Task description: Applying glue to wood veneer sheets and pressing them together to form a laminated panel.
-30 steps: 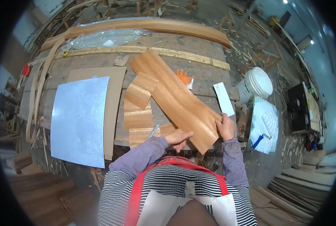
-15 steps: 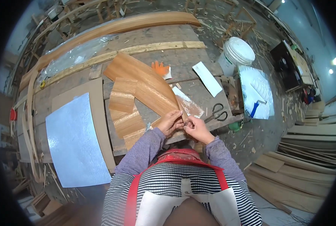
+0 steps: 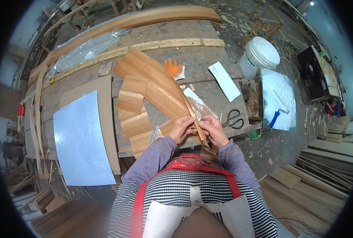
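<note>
**Left hand [image 3: 183,129] and right hand [image 3: 213,130] pinch the edge of a long wood-grain sheet [image 3: 158,83]**

Nearest is the person's red and white apron [image 3: 188,163], worn over a striped garment. Just beyond it, the 2 hands meet over the near edge of the workbench [image 3: 192,33]. The left hand pinches the turned-up right edge of the sheet between thumb and curled fingers. The right hand, just beside it on the right, has its thumb and fingers drawn together at the same edge; its fingertips are partly hidden, so whether they grip anything else cannot be told. The sheet slants from between the hands to the far left across the bench.

To the left of the hands lies a slim pale blue tool [image 3: 154,133], near overlapping shorter wood-grain pieces [image 3: 132,92]. Farther left, a shiny pale blue sheet [image 3: 81,139] lies partly over a brown board [image 3: 108,131]. On the right are black-handled scissors [image 3: 235,119] and, off the bench's right side, a white-smeared panel [image 3: 268,89] bearing a blue-handled roller [image 3: 274,118].

Farther off, a white-smeared piece [image 3: 198,101] lies just right of the sheet, with a white strip [image 3: 225,81] to its right. An orange and white glove [image 3: 174,68] lies beyond, and a white bucket [image 3: 259,57] stands at the far right. Farthest on the bench are 1 wooden batten [image 3: 145,52], crumpled clear plastic [image 3: 85,49] and long brown strips [image 3: 145,19].
</note>
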Available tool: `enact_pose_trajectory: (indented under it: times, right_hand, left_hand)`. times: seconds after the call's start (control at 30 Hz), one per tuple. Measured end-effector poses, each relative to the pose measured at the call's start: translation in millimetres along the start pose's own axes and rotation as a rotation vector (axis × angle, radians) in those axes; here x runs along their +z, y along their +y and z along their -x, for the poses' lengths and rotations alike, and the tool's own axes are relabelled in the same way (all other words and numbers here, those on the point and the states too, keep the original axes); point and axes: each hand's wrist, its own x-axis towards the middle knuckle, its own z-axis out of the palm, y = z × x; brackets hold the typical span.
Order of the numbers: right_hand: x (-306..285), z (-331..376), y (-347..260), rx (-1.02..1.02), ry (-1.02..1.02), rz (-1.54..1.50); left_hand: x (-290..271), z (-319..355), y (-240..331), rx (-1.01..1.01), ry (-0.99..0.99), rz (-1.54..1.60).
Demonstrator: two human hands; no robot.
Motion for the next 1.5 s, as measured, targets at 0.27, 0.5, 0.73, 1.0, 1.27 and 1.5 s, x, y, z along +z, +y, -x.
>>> enact_pose_trajectory:
  times: [0.27,0.5,0.73,1.0,1.27,1.5]
  right_hand:
    - [-61,-14,-33,-0.374,0.284,1.176]
    - [-46,49,-73,-0.544,-0.071,1.059]
    - [-42,7,-46,0.046,-0.085,0.209]
    - [-37,-16,-44,0.277,-0.279,0.233]
    - [-36,-22,-42,0.302,-0.32,0.145]
    - [-44,-22,-41,0.291,-0.351,0.078]
  left_hand:
    - [24,-5,5,-0.02,0.154,-0.137]
    - [40,-11,11,-0.007,0.226,-0.172]
    - [69,-14,14,0.015,0.267,-0.209]
    - [59,-17,4,0.002,0.26,-0.114]
    - [50,-11,2,0.011,0.212,-0.029]
    - [47,-11,-1,0.018,0.183,-0.055]
